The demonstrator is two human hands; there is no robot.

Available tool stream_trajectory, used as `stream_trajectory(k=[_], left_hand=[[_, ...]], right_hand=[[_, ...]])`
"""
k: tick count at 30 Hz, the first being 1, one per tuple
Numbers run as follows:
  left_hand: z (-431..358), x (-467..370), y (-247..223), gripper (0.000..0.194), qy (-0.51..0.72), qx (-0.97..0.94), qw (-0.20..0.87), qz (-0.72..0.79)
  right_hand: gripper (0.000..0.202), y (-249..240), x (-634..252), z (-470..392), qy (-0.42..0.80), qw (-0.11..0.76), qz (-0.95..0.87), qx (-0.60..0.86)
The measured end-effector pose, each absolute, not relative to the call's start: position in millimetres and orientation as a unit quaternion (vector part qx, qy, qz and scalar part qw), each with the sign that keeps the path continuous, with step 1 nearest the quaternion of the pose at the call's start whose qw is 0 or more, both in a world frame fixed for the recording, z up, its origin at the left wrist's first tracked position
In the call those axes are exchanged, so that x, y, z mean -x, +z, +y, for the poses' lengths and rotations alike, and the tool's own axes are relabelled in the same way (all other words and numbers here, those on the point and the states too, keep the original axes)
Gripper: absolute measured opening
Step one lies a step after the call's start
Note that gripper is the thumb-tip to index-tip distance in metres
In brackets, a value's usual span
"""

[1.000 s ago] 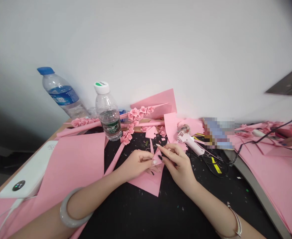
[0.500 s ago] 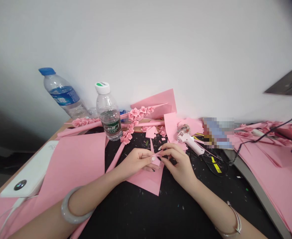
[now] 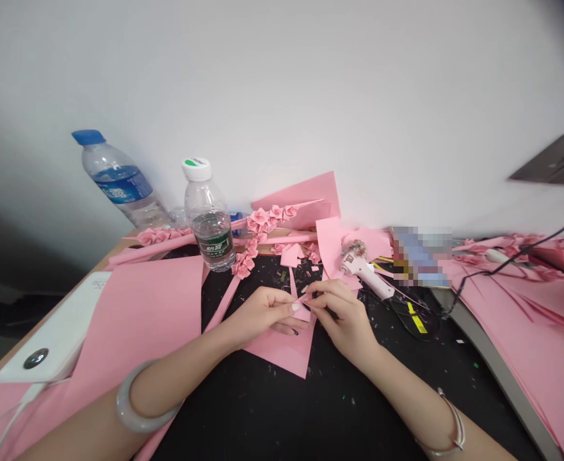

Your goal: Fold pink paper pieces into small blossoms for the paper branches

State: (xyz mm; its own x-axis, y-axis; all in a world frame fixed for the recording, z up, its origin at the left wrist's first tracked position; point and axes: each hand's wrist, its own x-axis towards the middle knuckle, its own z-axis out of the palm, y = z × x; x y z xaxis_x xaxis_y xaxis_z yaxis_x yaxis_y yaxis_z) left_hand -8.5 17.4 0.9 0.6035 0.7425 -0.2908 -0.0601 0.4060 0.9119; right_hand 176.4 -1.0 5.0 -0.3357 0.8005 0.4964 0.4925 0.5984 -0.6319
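Observation:
Between my two hands is a small piece of pink paper (image 3: 303, 312), partly hidden by the fingers. My left hand (image 3: 269, 312) pinches it from the left, thumb on top. From the right, my right hand (image 3: 342, 315) closes its thumb and fingertips on the same piece. Below them a larger pink paper sheet (image 3: 284, 352) lies on the black mat (image 3: 339, 416). Just behind the hands are a narrow pink strip (image 3: 293, 282) and a cut pink paper shape (image 3: 290, 255).
A pink glue gun (image 3: 368, 276) lies right of my hands, near a black cable (image 3: 483, 274). Two water bottles, one upright (image 3: 209, 230) and one leaning (image 3: 123, 182), stand back left. Pink paper flowers (image 3: 246, 259) lie behind. A white power bank (image 3: 56, 333) rests left.
My right fingers have shifted slightly at the pink paper piece; my left hand stays nearly still. At the far right edge, another person's hand has moved mostly out of view.

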Motion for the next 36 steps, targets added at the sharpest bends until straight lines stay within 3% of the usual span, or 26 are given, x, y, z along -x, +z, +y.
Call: stream_trajectory(k=[9,25,32,36], left_hand=[[22,11,2,0.022,0.302,-0.433,0.768,0.363],[22,10,1,0.023,0.316,-0.393,0.792,0.344],[21,10,0,0.020,0.315,-0.439,0.770,0.340],[20,9,2,0.020,0.330,-0.496,0.728,0.339]], right_hand=[[0.031,7,-187,7,0.105,0.328,-0.883,0.318],[0.034,5,-187,6,0.123,0.360,-0.871,0.312],[0.031,7,-183,3,0.177,0.371,-0.841,0.351],[0.026,9,-177,-3,0.272,0.430,-0.733,0.451]])
